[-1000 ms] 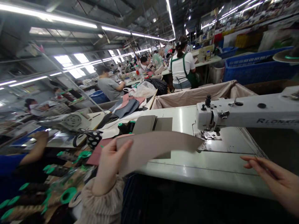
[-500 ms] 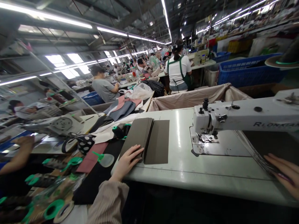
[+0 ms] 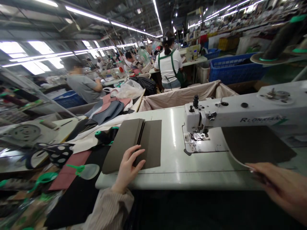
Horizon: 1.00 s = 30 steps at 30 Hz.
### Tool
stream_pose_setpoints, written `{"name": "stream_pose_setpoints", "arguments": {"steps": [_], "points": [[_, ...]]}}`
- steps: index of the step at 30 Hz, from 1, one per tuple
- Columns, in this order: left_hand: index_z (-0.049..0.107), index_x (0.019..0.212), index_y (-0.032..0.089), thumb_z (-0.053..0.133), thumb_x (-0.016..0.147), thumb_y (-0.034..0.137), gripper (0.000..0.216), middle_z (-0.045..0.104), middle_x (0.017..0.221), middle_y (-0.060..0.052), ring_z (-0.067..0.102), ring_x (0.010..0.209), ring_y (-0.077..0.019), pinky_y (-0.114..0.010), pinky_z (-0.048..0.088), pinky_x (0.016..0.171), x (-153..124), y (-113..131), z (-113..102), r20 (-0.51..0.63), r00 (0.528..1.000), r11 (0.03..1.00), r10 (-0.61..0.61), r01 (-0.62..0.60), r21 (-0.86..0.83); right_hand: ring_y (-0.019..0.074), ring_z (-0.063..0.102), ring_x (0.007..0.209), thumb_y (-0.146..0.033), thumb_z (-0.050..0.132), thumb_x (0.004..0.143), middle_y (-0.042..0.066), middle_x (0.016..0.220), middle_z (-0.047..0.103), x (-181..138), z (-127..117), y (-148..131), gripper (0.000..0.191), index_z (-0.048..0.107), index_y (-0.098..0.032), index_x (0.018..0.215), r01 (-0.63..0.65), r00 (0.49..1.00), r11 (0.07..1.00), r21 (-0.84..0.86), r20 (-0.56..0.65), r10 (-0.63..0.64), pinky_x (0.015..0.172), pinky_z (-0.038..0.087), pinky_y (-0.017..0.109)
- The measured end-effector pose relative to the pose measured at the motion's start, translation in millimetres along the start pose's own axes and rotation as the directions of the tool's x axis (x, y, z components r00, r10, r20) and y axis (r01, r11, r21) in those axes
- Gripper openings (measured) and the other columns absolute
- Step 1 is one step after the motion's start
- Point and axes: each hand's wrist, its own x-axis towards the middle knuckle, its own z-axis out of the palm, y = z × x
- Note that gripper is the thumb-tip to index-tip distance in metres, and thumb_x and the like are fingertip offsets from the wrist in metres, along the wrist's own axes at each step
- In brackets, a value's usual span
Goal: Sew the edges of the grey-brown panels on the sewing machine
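My left hand point(image 3: 128, 166) lies with fingers spread on the near end of a stack of grey-brown fabric pieces point(image 3: 124, 137), beside a single flat piece point(image 3: 152, 143) on the white sewing table point(image 3: 177, 169). My right hand point(image 3: 280, 185) is at the table's front right. Its fingers are closed on the raised near edge of a dark fabric panel point(image 3: 256, 143). That panel lies under the arm of the white sewing machine point(image 3: 240, 111). The needle and presser foot point(image 3: 199, 131) stand between my two hands with nothing under them.
Left of the table lie green spools point(image 3: 105, 134), a polka-dot cloth point(image 3: 59, 151), red and black fabric pieces and a clear scoop point(image 3: 87, 171). A cloth-lined bin point(image 3: 182, 95) stands behind the table. Other people sit at machines further back, near blue crates point(image 3: 235, 68).
One second ago my left hand held a grey piece up in the air; that piece is down and the hand rests on the stack. My right hand has moved onto the dark panel.
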Motion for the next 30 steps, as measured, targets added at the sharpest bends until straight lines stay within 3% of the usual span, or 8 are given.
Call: {"name": "stream_pose_setpoints", "arguments": {"steps": [2,4,8,9,11,14,19,30], "points": [[0.055,0.128,0.026,0.051,0.096,0.026,0.032,0.051,0.138,-0.007,0.048,0.130,-0.0261,-0.046,0.042,0.109,16.2,43.9,26.9,-0.014,0.999,0.988,0.034,-0.036,-0.152,0.0241,0.068,0.080,-0.023,0.057,0.083,0.006,0.101,0.073,4.8,8.6,-54.8,0.042,0.061,-0.038,0.122,0.113,0.975,0.986,0.121,0.177,-0.133,0.068,0.051,0.037],[0.049,0.136,0.025,0.046,0.099,0.025,0.038,0.050,0.142,-0.009,0.047,0.133,-0.0244,-0.044,0.042,0.110,29.4,90.6,59.2,0.114,0.983,0.947,0.145,-0.105,-0.303,0.0205,0.065,0.070,-0.019,0.054,0.082,0.004,0.092,0.073,11.7,25.7,-107.7,0.032,0.066,-0.032,0.109,0.087,0.893,0.961,0.264,0.406,-0.193,0.059,0.048,0.032],[0.029,0.151,0.026,0.054,0.097,0.034,0.060,0.036,0.155,-0.006,0.031,0.144,-0.0248,-0.045,0.032,0.118,34.2,152.2,118.1,0.400,0.790,0.862,0.465,-0.300,-0.409,0.0154,0.067,0.076,-0.023,0.056,0.086,-0.001,0.089,0.073,30.6,64.6,-159.3,0.017,0.068,-0.025,0.098,-0.133,0.711,0.807,0.575,0.623,-0.326,0.067,0.049,0.023],[0.028,0.152,0.026,0.056,0.095,0.036,0.064,0.034,0.156,-0.006,0.028,0.146,-0.0253,-0.046,0.028,0.119,30.8,156.7,127.2,0.422,0.755,0.850,0.502,-0.340,-0.403,0.0148,0.067,0.080,-0.027,0.055,0.090,-0.001,0.091,0.073,37.1,72.9,-156.5,0.017,0.068,-0.025,0.100,-0.173,0.704,0.766,0.619,0.622,-0.344,0.071,0.050,0.022],[0.029,0.151,0.025,0.057,0.095,0.037,0.064,0.036,0.155,-0.006,0.028,0.145,-0.0250,-0.047,0.023,0.121,21.5,154.3,135.2,0.436,0.745,0.855,0.505,-0.363,-0.369,0.0163,0.067,0.093,-0.029,0.048,0.095,0.001,0.104,0.073,52.9,87.8,-135.4,0.023,0.066,-0.024,0.108,-0.189,0.778,0.765,0.615,0.569,-0.266,0.083,0.050,0.025],[0.029,0.151,0.024,0.051,0.098,0.032,0.058,0.039,0.154,-0.006,0.032,0.144,-0.0212,-0.043,0.025,0.121,10.5,136.7,127.1,0.455,0.794,0.908,0.404,-0.287,-0.305,0.0208,0.062,0.112,-0.025,0.046,0.094,0.005,0.130,0.063,78.6,108.8,-85.6,0.033,0.058,-0.023,0.125,-0.106,0.890,0.928,0.356,0.450,-0.071,0.093,0.049,0.032],[0.033,0.149,0.030,0.053,0.097,0.038,0.056,0.022,0.161,-0.004,0.018,0.149,-0.0274,-0.051,0.024,0.120,23.9,112.6,113.4,0.462,0.858,0.973,0.225,-0.170,-0.157,0.0235,0.067,0.102,-0.020,0.046,0.091,0.002,0.144,0.051,95.2,134.0,-34.9,0.051,0.046,-0.030,0.142,0.034,0.895,0.995,-0.091,0.445,0.010,0.076,0.056,0.035],[0.034,0.149,0.022,0.056,0.093,0.050,0.066,0.028,0.159,-0.007,0.021,0.148,-0.0262,-0.047,0.023,0.120,77.6,112.4,149.1,0.417,0.872,0.966,0.257,-0.212,-0.151,0.0222,0.065,0.104,-0.024,0.045,0.094,0.000,0.148,0.047,86.8,136.8,-30.3,0.051,0.042,-0.030,0.145,0.040,0.902,0.983,-0.181,0.431,0.042,0.075,0.054,0.035]]}}
